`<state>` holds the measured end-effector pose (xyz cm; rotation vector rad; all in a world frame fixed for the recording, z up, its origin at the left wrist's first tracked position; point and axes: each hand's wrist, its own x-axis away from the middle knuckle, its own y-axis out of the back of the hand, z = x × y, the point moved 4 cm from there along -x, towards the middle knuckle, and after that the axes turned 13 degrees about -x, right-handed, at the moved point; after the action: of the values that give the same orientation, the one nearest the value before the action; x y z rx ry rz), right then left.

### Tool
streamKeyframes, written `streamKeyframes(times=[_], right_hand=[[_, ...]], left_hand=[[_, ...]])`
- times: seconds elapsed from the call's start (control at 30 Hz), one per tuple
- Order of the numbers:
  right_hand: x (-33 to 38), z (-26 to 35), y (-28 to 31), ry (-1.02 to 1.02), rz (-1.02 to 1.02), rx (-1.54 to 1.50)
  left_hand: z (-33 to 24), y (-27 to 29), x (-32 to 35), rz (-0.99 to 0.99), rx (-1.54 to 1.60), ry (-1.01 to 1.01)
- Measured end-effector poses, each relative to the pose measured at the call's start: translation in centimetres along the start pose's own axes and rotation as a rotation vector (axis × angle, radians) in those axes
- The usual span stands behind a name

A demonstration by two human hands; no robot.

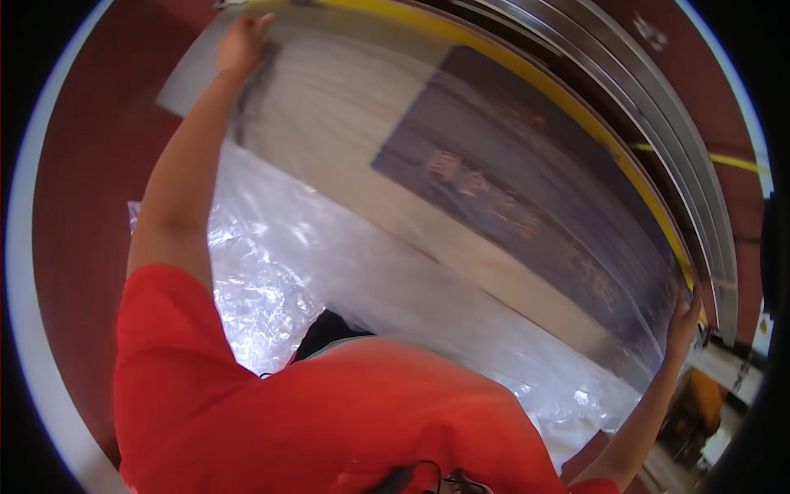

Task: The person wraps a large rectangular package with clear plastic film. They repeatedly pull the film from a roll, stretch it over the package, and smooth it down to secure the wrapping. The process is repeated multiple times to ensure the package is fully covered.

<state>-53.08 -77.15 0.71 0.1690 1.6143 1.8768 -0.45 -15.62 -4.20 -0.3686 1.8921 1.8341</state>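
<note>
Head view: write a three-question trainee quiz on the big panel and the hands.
1. True or false: both hands grip the large flat panel.
2. Which hand is at the panel's far upper corner? A) left hand B) right hand
3. What lies below the panel's near edge?

Key: 1 true. 2 A. 3 Crinkled clear plastic wrap over the dark red floor.

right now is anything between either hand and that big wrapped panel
Nothing visible. The left hand grips the panel at its far left end, and the right hand holds its right end. Only the clear plastic wrap on the panel lies near them, hanging loose toward the red shirt.
</note>
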Motion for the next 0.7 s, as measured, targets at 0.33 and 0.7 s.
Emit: streamKeyframes(times=[0.33,0.7], right_hand=[[4.3,54.1,-10.6,0.297,1.277,-1.555],[7.1,47.4,-2.1,0.382,1.571,-1.414]], left_hand=[[1.8,-1.0,0.6,0.519,1.082,0.052],[0.6,-0.5,0.1,0.395,0.794,0.044]])
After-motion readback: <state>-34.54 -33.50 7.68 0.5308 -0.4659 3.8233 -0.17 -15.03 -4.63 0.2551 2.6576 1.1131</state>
